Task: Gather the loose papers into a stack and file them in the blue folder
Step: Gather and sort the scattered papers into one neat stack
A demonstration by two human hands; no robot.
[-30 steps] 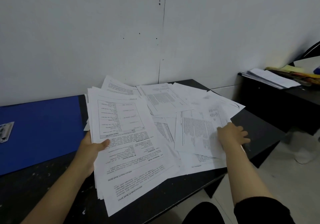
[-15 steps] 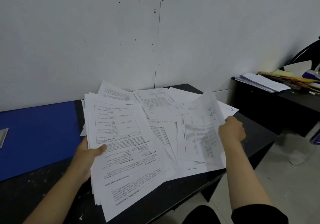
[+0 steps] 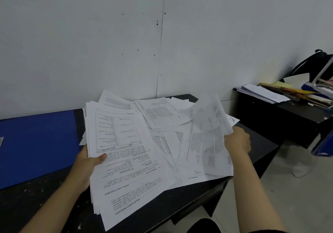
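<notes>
Your right hand (image 3: 237, 140) pinches a sheet (image 3: 210, 139) by its right edge, lifted and curling above the loose papers (image 3: 162, 123) spread over the desk (image 3: 259, 142). Your left hand (image 3: 86, 162) grips the stack (image 3: 126, 160) at its left edge, thumb on top. The stack lies to the left of the lifted sheet, its long axis running away from you toward the wall. So the sheet likely needs to travel leftward across the spread, with its long edge turned to match. The folder (image 3: 36, 146) lies flat further left, just beside the stack and nearest your left hand.
</notes>
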